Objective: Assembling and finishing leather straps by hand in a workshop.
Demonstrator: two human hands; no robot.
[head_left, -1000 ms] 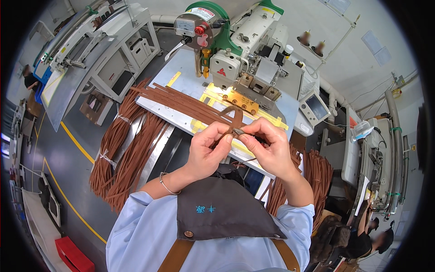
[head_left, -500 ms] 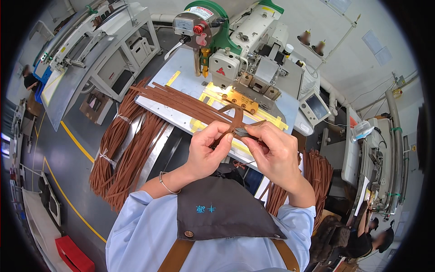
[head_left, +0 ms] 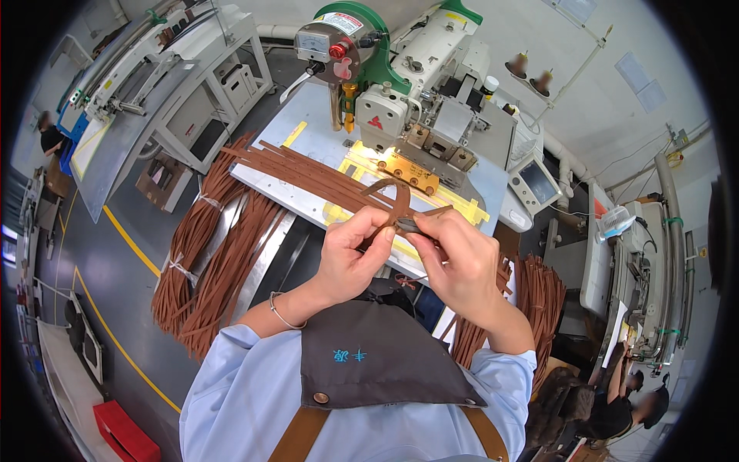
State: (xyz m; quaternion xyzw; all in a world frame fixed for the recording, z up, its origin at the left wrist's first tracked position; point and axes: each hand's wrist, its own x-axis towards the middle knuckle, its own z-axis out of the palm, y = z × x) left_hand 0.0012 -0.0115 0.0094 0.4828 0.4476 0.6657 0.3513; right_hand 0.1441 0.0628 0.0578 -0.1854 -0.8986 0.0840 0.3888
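Observation:
My left hand point(head_left: 356, 250) pinches a brown strap point(head_left: 402, 202) between thumb and fingers. The strap curves up in a loop above my fingertips. Close beside it, my right hand point(head_left: 460, 258) is closed around a small grey blade-like metal tool point(head_left: 408, 225), whose tip meets the strap at my left thumb. Most of that tool is hidden in my palm, so its exact kind does not show. More flat brown straps point(head_left: 308, 173) lie side by side across the white work table, just beyond my left hand.
Ahead stands a white and green sewing machine point(head_left: 381, 115) with a lit brass-coloured clamp point(head_left: 408, 171). Tied strap bundles point(head_left: 196, 254) hang at the left table edge; another bundle point(head_left: 539, 300) hangs at right. A control screen point(head_left: 536, 183) stands right of the machine. Other people are farther off.
My right hand has shifted slightly and turned, and the grey tool's tip has moved a little against the strap. My left hand keeps its pinch in the same place.

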